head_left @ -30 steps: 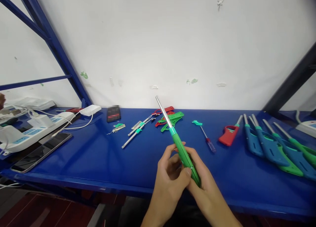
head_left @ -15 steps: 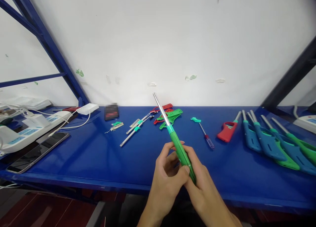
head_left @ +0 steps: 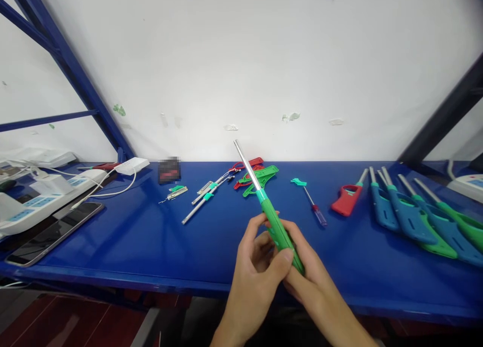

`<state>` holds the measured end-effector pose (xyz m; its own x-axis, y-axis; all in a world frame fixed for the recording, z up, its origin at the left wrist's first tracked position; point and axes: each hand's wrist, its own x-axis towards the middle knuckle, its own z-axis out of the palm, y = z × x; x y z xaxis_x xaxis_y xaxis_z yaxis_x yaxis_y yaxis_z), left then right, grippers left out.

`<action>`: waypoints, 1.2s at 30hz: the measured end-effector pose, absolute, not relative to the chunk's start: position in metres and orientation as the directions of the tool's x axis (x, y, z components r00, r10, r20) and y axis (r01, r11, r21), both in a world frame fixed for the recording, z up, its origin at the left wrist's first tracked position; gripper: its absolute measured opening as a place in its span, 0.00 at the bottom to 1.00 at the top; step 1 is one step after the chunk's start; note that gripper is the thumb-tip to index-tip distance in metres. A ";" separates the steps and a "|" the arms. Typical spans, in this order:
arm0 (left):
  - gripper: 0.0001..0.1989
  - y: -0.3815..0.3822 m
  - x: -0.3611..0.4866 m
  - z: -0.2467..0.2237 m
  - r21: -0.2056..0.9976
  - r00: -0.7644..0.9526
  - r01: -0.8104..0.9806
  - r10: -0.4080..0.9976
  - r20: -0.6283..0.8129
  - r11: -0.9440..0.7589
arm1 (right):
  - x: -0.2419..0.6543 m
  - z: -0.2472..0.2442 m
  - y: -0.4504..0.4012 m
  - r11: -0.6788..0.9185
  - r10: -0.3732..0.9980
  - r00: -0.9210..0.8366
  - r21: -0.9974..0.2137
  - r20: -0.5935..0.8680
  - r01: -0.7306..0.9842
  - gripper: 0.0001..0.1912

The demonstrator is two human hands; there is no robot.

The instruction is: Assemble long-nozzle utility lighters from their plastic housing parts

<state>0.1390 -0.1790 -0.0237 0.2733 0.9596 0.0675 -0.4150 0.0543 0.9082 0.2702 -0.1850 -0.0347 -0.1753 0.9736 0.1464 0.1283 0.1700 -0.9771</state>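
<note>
A green long-neck gas lighter (head_left: 279, 231) is held between both hands above the table's front part, its silver tube pointing up and away to the left. My left hand (head_left: 254, 274) is closed on the handle from the left, thumb pressed on its near side. My right hand (head_left: 315, 274) wraps the handle's lower end from the right; some of its fingers are hidden behind. Beyond the hands lie green lighter shell halves (head_left: 264, 178) and red shell halves (head_left: 254, 163). Loose metal lighter tubes (head_left: 199, 208) with teal collars rest to their left.
On the right lie a screwdriver (head_left: 319, 215) with a teal trigger piece (head_left: 298, 182) at its tip, a red lighter (head_left: 345, 201), and several blue lighters (head_left: 407, 216) and green ones. A phone (head_left: 55, 233) and a power strip (head_left: 53, 201) with cables occupy the left. A white wall (head_left: 241, 75) stands behind.
The lighter has turned slightly in my hands, showing more of its handle's side. Both hands keep their hold, with the right hand shifted slightly.
</note>
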 end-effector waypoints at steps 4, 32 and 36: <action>0.24 -0.186 0.143 -0.027 0.887 0.186 -0.461 0.976 0.116 -0.018 | 0.274 -0.029 -0.189 0.133 0.976 -0.190 -0.984 0.110 0.115 0.32; 0.14 -0.162 0.117 -0.023 0.763 0.196 -0.640 0.940 0.280 -0.094 | 0.279 -0.019 -0.200 0.644 0.728 -0.155 -0.589 0.668 0.488 0.13; 0.15 -0.164 0.119 -0.025 0.767 0.166 -0.636 0.954 0.250 -0.090 | 0.278 -0.022 -0.197 0.623 0.753 -0.154 -0.619 0.639 0.479 0.12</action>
<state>0.1190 -0.1639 -0.0250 0.1664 0.9538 0.2502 -0.6357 -0.0902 0.7667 0.2781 -0.1970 -0.0225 -0.1544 0.7534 0.6391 0.4789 0.6229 -0.6186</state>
